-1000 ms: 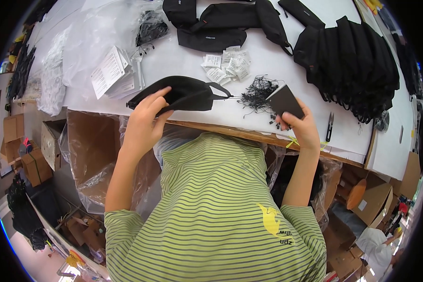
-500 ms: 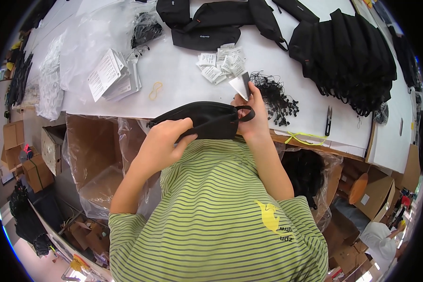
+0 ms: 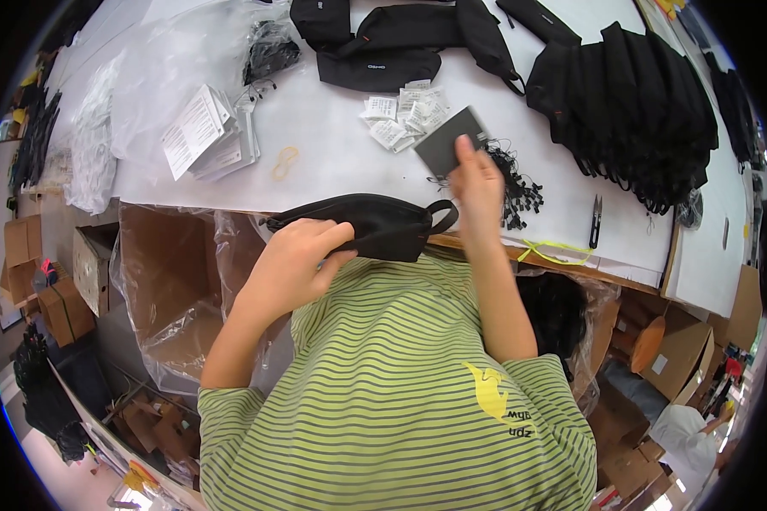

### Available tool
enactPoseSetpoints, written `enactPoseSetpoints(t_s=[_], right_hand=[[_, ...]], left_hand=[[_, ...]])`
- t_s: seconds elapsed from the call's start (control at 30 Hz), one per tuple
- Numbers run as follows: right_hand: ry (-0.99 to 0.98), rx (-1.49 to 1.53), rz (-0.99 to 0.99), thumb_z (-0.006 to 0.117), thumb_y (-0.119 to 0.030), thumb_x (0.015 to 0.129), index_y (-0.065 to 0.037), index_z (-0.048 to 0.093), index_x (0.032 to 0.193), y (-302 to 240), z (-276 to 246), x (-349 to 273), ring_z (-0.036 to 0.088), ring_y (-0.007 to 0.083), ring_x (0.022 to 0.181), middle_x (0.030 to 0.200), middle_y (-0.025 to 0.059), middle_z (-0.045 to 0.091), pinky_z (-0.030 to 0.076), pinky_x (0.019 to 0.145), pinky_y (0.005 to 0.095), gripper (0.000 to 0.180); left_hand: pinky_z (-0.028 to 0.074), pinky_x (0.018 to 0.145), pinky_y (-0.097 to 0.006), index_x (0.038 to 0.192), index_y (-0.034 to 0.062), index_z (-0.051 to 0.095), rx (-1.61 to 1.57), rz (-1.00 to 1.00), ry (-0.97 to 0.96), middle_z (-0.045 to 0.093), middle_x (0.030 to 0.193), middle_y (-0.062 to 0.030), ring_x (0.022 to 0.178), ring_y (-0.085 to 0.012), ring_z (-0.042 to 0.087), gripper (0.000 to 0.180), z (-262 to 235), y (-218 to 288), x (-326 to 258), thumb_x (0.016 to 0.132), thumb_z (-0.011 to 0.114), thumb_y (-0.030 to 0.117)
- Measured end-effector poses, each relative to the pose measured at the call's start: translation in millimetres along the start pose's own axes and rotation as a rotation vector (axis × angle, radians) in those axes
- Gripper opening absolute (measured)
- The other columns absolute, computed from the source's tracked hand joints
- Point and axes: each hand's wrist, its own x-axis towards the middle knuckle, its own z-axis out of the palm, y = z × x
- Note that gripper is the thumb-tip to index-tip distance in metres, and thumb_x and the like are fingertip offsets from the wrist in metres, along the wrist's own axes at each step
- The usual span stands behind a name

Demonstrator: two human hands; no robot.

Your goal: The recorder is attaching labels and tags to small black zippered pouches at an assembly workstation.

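Observation:
My left hand [image 3: 302, 253] is closed on a black fabric pouch [image 3: 390, 223] at the table's front edge, fingers over its near side. The pouch has a zipper along its top and a loop at its right end. A flat dark grey card [image 3: 448, 146] is pinched in my right hand [image 3: 479, 180], which is raised to the right of the pouch, clear of the loop. Beside the card lie small white printed packets [image 3: 407, 115], and behind the right hand is a heap of black string tags [image 3: 521, 189].
Stacked black pouches [image 3: 626, 111] fill the right of the table; more pouches [image 3: 379, 70] lie at the back. Thread snips [image 3: 596, 223] and a yellow-green strap [image 3: 547, 254] lie near the front edge. White cards [image 3: 200, 136] sit left, by a rubber band [image 3: 285, 163]. An open carton [image 3: 166, 272] stands below.
My right hand has moved away from the pouch's loop, up and right, and the card now shows its dark face. The left hand still grips the pouch.

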Motion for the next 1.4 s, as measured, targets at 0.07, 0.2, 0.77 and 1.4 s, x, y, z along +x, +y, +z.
enactPoseSetpoints(t_s=[0.07,0.2,0.77,1.4], right_hand=[[-0.108,-0.175,-0.214,0.07,-0.027,0.085,-0.008,0.054,0.059,-38,7,-14,0.03,-0.0005,0.05,0.052,-0.0093,0.041,0.02,0.046,0.0205,0.035],[-0.501,-1.206,-0.55,0.072,-0.033,0.075,-0.007,0.065,0.063,-72,13,-38,0.053,0.0188,0.046,0.05,0.0054,0.055,0.039,0.047,0.0306,0.03],[-0.827,-1.148,-0.515,0.076,-0.026,0.072,-0.004,0.066,0.078,-60,-26,-64,0.055,0.02,0.055,0.064,0.0058,0.06,0.042,0.05,0.0292,0.025],[-0.602,-1.37,-1.133,0.07,-0.016,0.072,-0.008,0.06,0.075,-86,-16,-51,0.055,0.0169,0.062,0.065,0.0006,0.053,0.044,0.057,0.0299,0.013]], left_hand=[[0.047,0.074,-0.037,0.087,0.0028,0.059,-0.026,0.052,-0.045,0.06,0.1,-0.0109,0.089,-0.0296,0.058,0.017,-1,1,2,0.074,0.069,0.009],[0.047,0.084,-0.038,0.087,0.0022,0.059,-0.1,0.117,0.032,0.053,0.118,-0.0111,0.101,-0.0317,0.056,0.021,6,9,15,0.071,0.071,0.008],[0.047,0.081,-0.037,0.098,0.0095,0.061,0.172,0.009,0.39,0.059,0.098,-0.0056,0.101,-0.0242,0.056,0.03,53,-77,146,0.076,0.071,0.028],[0.022,0.106,-0.04,0.1,0.017,0.07,0.139,0.229,0.424,0.055,0.128,0.0001,0.125,-0.0259,0.039,0.02,-24,3,70,0.082,0.065,0.025]])
